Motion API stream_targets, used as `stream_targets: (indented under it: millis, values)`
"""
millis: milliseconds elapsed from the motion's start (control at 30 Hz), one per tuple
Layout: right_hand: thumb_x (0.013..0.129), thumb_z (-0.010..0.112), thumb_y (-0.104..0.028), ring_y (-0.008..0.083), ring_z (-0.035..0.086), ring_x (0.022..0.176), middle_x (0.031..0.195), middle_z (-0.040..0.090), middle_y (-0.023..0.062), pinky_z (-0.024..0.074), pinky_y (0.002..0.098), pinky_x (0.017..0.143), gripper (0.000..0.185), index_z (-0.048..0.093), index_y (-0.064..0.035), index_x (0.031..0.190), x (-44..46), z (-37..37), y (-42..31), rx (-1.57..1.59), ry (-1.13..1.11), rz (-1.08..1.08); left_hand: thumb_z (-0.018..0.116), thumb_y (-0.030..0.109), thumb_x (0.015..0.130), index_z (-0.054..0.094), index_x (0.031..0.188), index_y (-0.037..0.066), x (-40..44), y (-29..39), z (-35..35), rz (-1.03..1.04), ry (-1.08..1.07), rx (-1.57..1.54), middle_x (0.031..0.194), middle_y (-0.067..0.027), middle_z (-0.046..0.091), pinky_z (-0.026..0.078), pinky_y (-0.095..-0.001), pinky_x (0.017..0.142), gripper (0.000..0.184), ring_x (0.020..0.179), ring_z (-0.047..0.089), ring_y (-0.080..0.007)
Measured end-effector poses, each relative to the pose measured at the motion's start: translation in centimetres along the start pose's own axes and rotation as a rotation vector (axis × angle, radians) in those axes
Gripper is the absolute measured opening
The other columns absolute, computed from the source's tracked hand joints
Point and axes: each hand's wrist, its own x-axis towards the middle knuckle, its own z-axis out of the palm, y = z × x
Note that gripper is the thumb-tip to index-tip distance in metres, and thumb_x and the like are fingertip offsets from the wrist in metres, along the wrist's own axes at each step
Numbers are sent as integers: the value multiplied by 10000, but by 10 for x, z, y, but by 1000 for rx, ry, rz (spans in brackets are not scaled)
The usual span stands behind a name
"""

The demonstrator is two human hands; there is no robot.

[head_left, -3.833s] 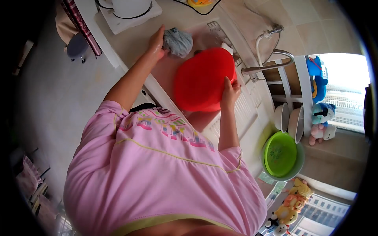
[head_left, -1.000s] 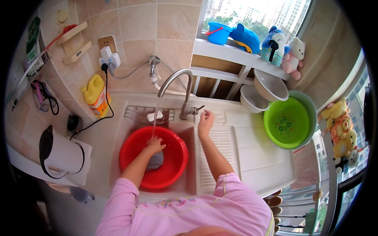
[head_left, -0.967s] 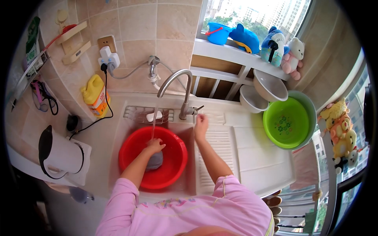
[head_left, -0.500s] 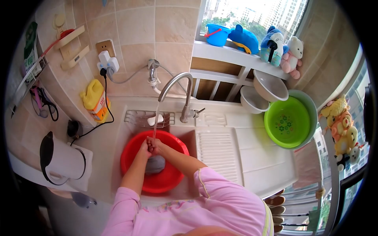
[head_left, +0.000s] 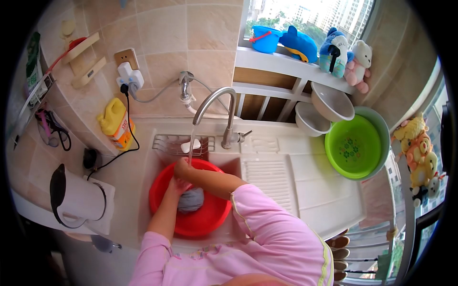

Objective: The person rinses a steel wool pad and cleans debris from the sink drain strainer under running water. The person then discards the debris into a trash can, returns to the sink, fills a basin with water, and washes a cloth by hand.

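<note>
Water runs from the curved faucet (head_left: pixel 213 102) down onto my hands. My right hand (head_left: pixel 183 168) lies over my left hand (head_left: pixel 179 185), both touching above the left part of the red basin (head_left: pixel 221 209). The fingers of both overlap, so their shape is hard to make out. A wet grey cloth (head_left: pixel 191 200) lies in the basin just beside my left hand, held by neither. The basin sits in the sink (head_left: pixel 234 229). Behind it, white soap (head_left: pixel 191 146) rests on a wire rack (head_left: pixel 164 144).
A white kettle (head_left: pixel 78 198) and yellow bottle (head_left: pixel 116 124) stand at left, with a black cord between. A ribbed drainboard (head_left: pixel 267 183) is right of the sink. Farther right are a green basin (head_left: pixel 353 148) and white bowls (head_left: pixel 332 102). Plush toys (head_left: pixel 298 44) line the sill.
The red basin, earlier tilted up in my hand, now sits in the sink under running water. My right hand has left the faucet lever and come over my left. The cloth lies in the basin.
</note>
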Motion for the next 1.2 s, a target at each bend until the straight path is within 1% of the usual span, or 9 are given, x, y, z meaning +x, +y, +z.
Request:
stream_targets:
  millis: [100,200,333,433,467,567,833,1033,1200]
  values:
    - [779,549,-195,225,550,640,691,580,85,448,323,535,128,577,-74,748,-31,-17,8,-757,-25,-286,384,323,858,505,1031,70,4,-9,12,-12,156,55,953,-94,577,441,-429,741,329,857,559,-255]
    - [769,557,-197,243,575,680,722,599,98,471,340,570,135,591,-66,772,-78,-46,11,-1220,-122,-496,372,318,860,507,1006,62,72,-30,-67,-71,-336,105,982,-132,566,438,-443,767,325,868,556,-256]
    - [701,604,-197,234,610,810,834,635,86,485,364,651,162,630,-80,810,-150,-89,-31,-1404,-334,-235,433,290,839,525,913,50,74,-27,8,-434,379,176,942,-152,591,450,-458,772,267,839,578,-285]
    - [695,624,-218,254,607,801,812,631,108,487,362,665,186,637,-69,805,-160,-109,-17,-1329,-251,-137,455,292,833,559,901,44,86,-20,10,-615,201,917,916,-127,615,478,-440,715,277,782,596,-289]
    - [701,621,-226,260,606,801,814,630,114,486,367,667,196,639,-62,808,-159,-112,-15,-1323,-263,-107,457,277,833,616,872,53,53,-8,102,-886,239,1828,902,-100,631,496,-394,652,278,749,611,-269]
    - [724,590,-230,280,601,787,815,626,128,480,383,655,209,640,-46,807,-153,-117,-6,-1309,-311,-79,494,209,808,649,894,62,74,-14,80,-859,-73,2806,902,-79,637,495,-349,627,230,793,618,-237]
    - [742,586,-269,262,607,735,755,623,126,475,372,642,230,634,-47,777,-70,-77,47,-1029,-361,-367,528,158,768,632,943,45,41,7,47,-486,75,2629,1012,-119,602,476,-373,744,232,929,587,-255]
    - [723,542,-215,169,574,631,606,543,38,466,342,560,174,546,-82,611,27,-13,68,-904,-724,216,532,232,768,590,1024,64,-1,46,-42,-321,320,2098,979,-127,607,466,-353,737,312,877,586,-276]
    - [727,553,-192,207,609,668,769,630,113,504,316,638,177,631,-47,791,78,24,29,-1181,-1014,516,549,211,763,560,1065,94,-33,56,-67,-218,621,1319,892,-64,605,477,-370,699,324,776,573,-223]
